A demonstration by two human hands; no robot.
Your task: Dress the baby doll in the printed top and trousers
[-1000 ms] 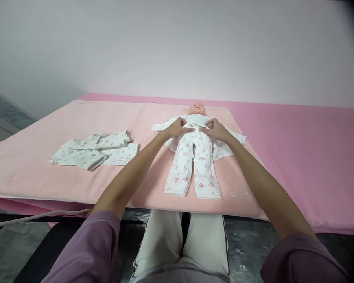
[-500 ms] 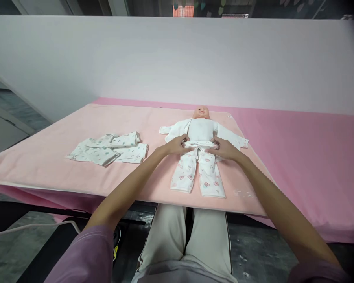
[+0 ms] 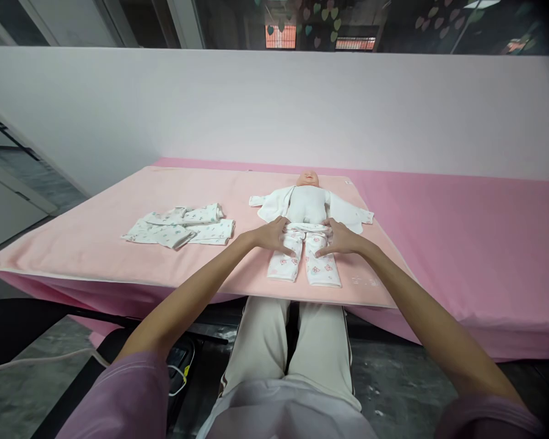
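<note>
A baby doll (image 3: 307, 204) lies on its back, head toward the wall, in a white open-fronted top with its sleeves spread sideways. White baby trousers (image 3: 324, 270) with a pink print cover its legs, the waistband at the lower belly. My left hand (image 3: 274, 236) rests at the left side of the trousers, thumb and fingers spread apart. On the opposite side, my right hand (image 3: 343, 238) touches the trousers in the same way, its thumb over the upper leg and its fingers by the waistband. The doll's feet are hidden.
Folded baby clothes (image 3: 178, 225) with a green print lie left of the doll. Beneath everything is a peach mat (image 3: 96, 256) over a pink-covered table (image 3: 462, 256). A white wall (image 3: 274, 110) stands behind. A pale cable (image 3: 41, 361) runs at lower left.
Both hands have loosened from the gathered waistband, and their thumbs have moved down onto the trouser legs. The waistband now lies flatter. The camera view has tilted up slightly.
</note>
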